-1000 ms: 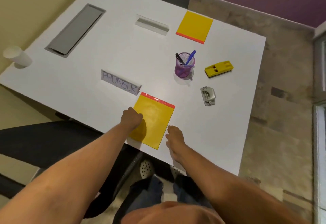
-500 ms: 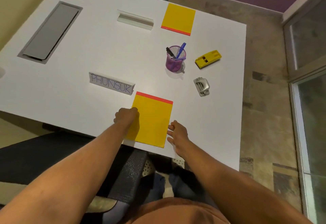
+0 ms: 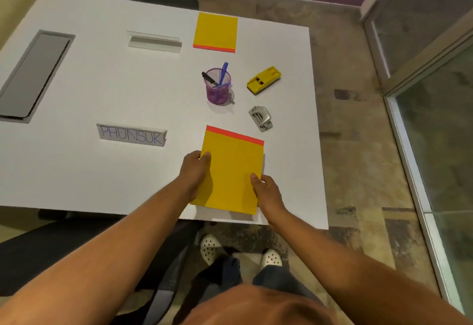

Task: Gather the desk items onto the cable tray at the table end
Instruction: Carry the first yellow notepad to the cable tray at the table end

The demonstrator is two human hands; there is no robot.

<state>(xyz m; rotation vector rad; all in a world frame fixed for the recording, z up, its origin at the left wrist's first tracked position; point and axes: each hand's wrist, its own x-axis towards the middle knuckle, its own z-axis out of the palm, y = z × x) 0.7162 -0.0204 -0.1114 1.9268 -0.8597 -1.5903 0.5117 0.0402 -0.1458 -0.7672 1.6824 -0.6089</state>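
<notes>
On the white desk (image 3: 76,171), both hands' fingers are gripping the yellow notepad (image 3: 231,171), its long axis pointing twelve o'clock; the cable tray (image 3: 30,73) is lying toward ten o'clock.

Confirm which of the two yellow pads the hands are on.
The near yellow pad, at the table's front edge, red strip facing away. The left hand and right hand grip its sides. The far yellow pad lies untouched beyond the purple pen cup.

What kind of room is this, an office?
Probably an office meeting room: a white table with a recessed cable tray, a name plate reading PHUNSUK, and a mesh pen holder beside yellow notepads.
</notes>
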